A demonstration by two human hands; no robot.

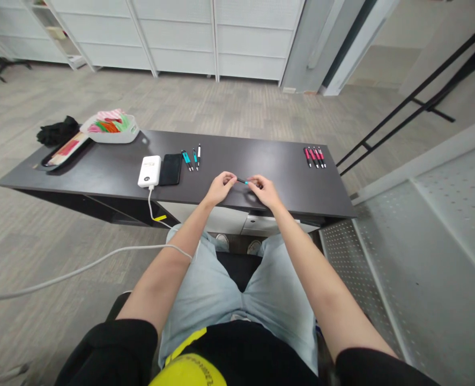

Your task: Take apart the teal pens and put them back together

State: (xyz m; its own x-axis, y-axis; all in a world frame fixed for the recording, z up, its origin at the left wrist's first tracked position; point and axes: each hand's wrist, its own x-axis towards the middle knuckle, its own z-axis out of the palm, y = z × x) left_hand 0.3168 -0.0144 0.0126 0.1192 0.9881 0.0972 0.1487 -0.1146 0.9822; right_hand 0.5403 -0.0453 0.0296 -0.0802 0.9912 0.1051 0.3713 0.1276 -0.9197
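A slim pen [242, 181] with a dark barrel and a blue part spans the gap between my two hands, just above the dark tabletop. The fingertips of my left hand [221, 187] pinch its left end. Those of my right hand [264, 190] close on the other end, beside the blue part. To the left of my hands lie several pens: blue ones [186, 160] and a white one [199, 154]. Farther right, several red-and-black pens [314, 157] lie side by side in a row.
A white power bank [149, 171] with a cable [120, 250] sits next to a black phone-like slab [170, 169] on the dark table [257, 155]. At the left end are a white basket [117, 135] of colourful items, a black tray [66, 151] and black cloth [57, 131].
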